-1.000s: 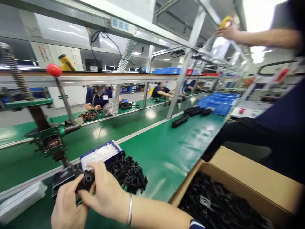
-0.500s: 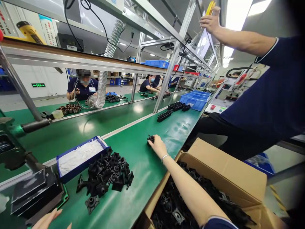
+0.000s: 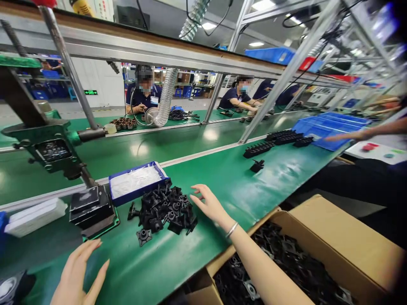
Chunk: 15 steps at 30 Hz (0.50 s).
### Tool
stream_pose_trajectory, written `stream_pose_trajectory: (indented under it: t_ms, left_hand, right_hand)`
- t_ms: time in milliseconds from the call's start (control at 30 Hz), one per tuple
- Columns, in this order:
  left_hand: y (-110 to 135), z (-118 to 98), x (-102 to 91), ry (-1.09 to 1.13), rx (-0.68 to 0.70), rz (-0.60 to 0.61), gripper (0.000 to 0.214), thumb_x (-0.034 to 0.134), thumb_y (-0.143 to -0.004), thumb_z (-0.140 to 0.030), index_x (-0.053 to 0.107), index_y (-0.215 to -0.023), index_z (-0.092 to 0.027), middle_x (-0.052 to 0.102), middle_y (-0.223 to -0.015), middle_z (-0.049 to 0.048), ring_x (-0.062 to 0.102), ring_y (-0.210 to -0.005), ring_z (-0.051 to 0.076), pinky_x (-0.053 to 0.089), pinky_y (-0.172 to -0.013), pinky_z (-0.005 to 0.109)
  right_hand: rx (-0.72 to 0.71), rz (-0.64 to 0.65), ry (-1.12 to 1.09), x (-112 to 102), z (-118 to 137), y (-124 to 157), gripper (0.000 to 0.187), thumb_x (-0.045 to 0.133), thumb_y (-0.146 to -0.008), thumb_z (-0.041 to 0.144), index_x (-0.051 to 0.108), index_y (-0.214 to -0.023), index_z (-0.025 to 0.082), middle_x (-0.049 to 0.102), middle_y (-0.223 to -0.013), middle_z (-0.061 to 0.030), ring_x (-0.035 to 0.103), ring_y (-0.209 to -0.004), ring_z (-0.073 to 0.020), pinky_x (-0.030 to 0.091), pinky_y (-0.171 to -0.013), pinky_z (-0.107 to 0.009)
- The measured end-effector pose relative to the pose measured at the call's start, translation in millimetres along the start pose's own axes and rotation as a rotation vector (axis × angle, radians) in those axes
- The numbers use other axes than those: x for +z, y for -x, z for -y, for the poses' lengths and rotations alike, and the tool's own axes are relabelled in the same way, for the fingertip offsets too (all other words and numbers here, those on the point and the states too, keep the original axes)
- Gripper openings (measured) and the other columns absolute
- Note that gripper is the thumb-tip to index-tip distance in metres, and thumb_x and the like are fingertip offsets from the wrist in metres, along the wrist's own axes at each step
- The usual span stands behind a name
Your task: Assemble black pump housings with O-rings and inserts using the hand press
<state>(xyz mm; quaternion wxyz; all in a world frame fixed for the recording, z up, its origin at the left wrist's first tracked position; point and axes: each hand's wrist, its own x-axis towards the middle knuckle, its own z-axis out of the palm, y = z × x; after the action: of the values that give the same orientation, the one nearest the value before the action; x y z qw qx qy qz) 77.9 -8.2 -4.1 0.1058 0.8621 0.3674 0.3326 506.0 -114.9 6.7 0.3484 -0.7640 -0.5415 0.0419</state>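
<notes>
Left hand (image 3: 75,277), right hand (image 3: 212,207), fingers (image 3: 202,189) parted; one black-part pile (image 3: 168,207), one blue tray (image 3: 125,198)

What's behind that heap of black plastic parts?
Behind the heap of black plastic parts sits a blue tray of white strips. The heap covers part of the tray's front wall and the green tabletop beneath, so anything lying there cannot be seen.

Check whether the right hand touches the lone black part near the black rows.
Apart. The head view shows green tabletop between the right hand and the lone black part.
</notes>
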Motion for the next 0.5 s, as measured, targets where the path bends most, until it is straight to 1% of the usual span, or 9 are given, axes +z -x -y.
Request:
stream_pose_trajectory:
  t_ms: [67, 167, 233, 300, 367, 400, 433, 500]
  left_hand:
    - [-1, -6, -8.3, -0.022, -0.005, 0.032, 0.046, 0.052, -0.092, -0.047, 0.047, -0.133, -0.027, 0.057, -0.13, 0.0118, 0.06, -0.117, 0.033, 0.048, -0.104, 0.056]
    - [0, -4, -28.2, -0.059, -0.001, 0.0, 0.05, 0.051, -0.093, -0.049, 0.045, -0.137, -0.025, 0.055, -0.132, 0.0124, 0.059, -0.118, 0.033, 0.048, -0.102, 0.054]
    - [4, 2, -48.5, -0.114, -0.037, -0.048, 0.053, 0.052, -0.092, -0.049, 0.044, -0.138, -0.024, 0.054, -0.131, 0.0132, 0.058, -0.118, 0.033, 0.049, -0.101, 0.053]
    - [11, 11, -73.1, -0.191, -0.095, -0.097, 0.057, 0.056, -0.091, -0.048, 0.041, -0.14, -0.022, 0.053, -0.131, 0.0144, 0.056, -0.12, 0.033, 0.047, -0.102, 0.053]
    - [22, 20, -98.1, -0.267, -0.145, -0.107, 0.064, 0.061, -0.089, -0.046, 0.038, -0.143, -0.021, 0.053, -0.129, 0.0149, 0.054, -0.121, 0.033, 0.044, -0.104, 0.052]
    - [28, 24, -109.2, -0.302, -0.169, -0.084, 0.068, 0.063, -0.088, -0.045, 0.035, -0.145, -0.02, 0.054, -0.129, 0.0148, 0.054, -0.121, 0.032, 0.043, -0.105, 0.052]
    - [34, 28, -118.8, -0.333, -0.191, -0.046, 0.072, 0.066, -0.087, -0.043, 0.032, -0.147, -0.02, 0.054, -0.129, 0.0146, 0.053, -0.121, 0.032, 0.041, -0.107, 0.052]
    - [45, 33, -131.8, -0.392, -0.225, 0.053, 0.08, 0.069, -0.084, -0.04, 0.026, -0.15, -0.022, 0.055, -0.129, 0.0136, 0.052, -0.122, 0.032, 0.036, -0.11, 0.054]
  right_hand:
    - [-0.096, 0.06, -0.012, 11, 23, -6, 0.029, 0.052, -0.097, 0.035, 0.059, -0.12, 0.019, 0.059, -0.116, -0.0101, 0.063, -0.098, -0.0178, 0.058, -0.081, -0.032]
    - [-0.204, 0.119, 0.019, 17, 46, -23, 0.025, 0.056, -0.093, 0.028, 0.063, -0.115, 0.019, 0.062, -0.113, -0.0096, 0.06, -0.103, -0.0203, 0.053, -0.092, -0.039]
    - [-0.282, 0.169, 0.033, 20, 53, -32, 0.025, 0.06, -0.087, 0.023, 0.068, -0.111, 0.021, 0.063, -0.112, -0.0095, 0.058, -0.107, -0.0243, 0.047, -0.099, -0.046]
    - [-0.348, 0.22, 0.019, 24, 52, -39, 0.025, 0.062, -0.081, 0.023, 0.072, -0.104, 0.022, 0.065, -0.109, -0.0121, 0.058, -0.105, -0.0295, 0.046, -0.097, -0.054]
    - [-0.403, 0.25, -0.007, 31, 42, -48, 0.022, 0.062, -0.082, 0.032, 0.074, -0.096, 0.021, 0.066, -0.104, -0.0169, 0.061, -0.098, -0.0344, 0.046, -0.089, -0.06]
    - [-0.457, 0.245, 0.017, 35, 35, -54, 0.024, 0.06, -0.084, 0.043, 0.074, -0.091, 0.024, 0.067, -0.101, -0.0172, 0.062, -0.094, -0.0346, 0.048, -0.084, -0.059]
    - [-0.509, 0.234, 0.022, 39, 28, -60, 0.031, 0.058, -0.086, 0.054, 0.073, -0.085, 0.027, 0.068, -0.097, -0.0175, 0.064, -0.089, -0.0344, 0.049, -0.08, -0.058]
    - [-0.602, 0.234, -0.031, 43, 18, -71, 0.047, 0.052, -0.084, 0.074, 0.07, -0.073, 0.032, 0.069, -0.09, -0.0191, 0.067, -0.08, -0.0324, 0.05, -0.071, -0.054]
